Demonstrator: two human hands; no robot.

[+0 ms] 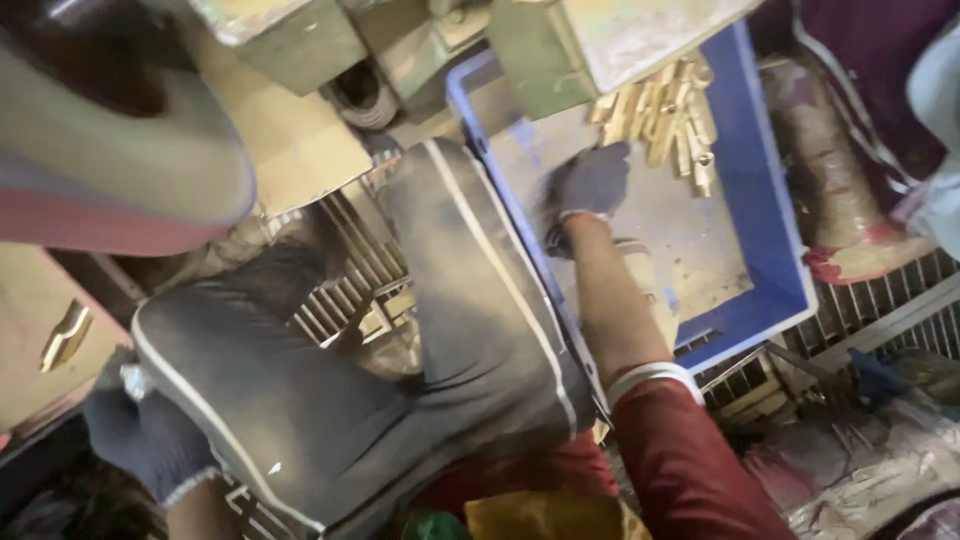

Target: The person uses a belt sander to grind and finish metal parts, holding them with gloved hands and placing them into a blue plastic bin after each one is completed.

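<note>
My right hand (pixel 590 183), in a dark glove, reaches into a blue plastic crate (pixel 770 230) and hovers over its dusty floor. It is just short of a pile of brass parts (pixel 665 118) at the crate's far end. Blur hides whether its fingers hold anything. My left hand (pixel 140 440), also in a dark glove, rests low at the left beside my knee. A small shiny bit (pixel 133 381) shows at its top, but its grip is unclear. My legs in dark trousers with white stripes (pixel 460 300) fill the middle.
Green-grey machine parts (pixel 560 40) overhang the crate's far side. A single brass piece (pixel 65 335) lies on a tan surface at the left. A metal grating (pixel 350 290) runs under my legs and at the right (pixel 890 290). A wrapped roll (pixel 830 170) stands right of the crate.
</note>
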